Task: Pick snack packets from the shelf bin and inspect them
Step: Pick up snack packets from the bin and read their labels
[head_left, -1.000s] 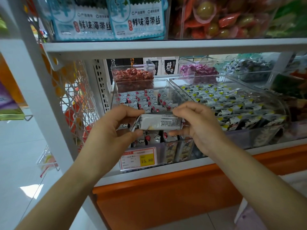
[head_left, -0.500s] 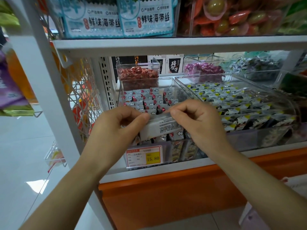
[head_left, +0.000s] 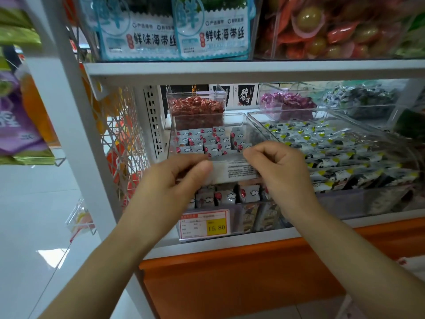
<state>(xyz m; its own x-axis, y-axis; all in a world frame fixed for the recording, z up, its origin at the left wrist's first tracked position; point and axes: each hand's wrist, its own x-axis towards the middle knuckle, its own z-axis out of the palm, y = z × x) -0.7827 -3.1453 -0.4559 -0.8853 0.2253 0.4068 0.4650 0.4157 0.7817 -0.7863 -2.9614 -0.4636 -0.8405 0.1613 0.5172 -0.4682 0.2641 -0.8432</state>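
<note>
A small silver-white snack packet with fine black print is held flat over the front of a clear shelf bin. My left hand pinches its left end between thumb and fingers. Its right end is pinched by my right hand. The bin below holds several matching grey packets with red dots and cloud marks. The packet's left part is hidden behind my left thumb.
A second clear bin of yellow-and-black packets stands to the right. Behind are tubs of red sweets and purple sweets. A price tag reading 15.80 hangs on the bin front. A white upright and wire rack stand left; a shelf board is overhead.
Both hands have carried the packet slightly up and forward over the bin, and it now lies level after tilting half a second ago. The view has shifted left.
</note>
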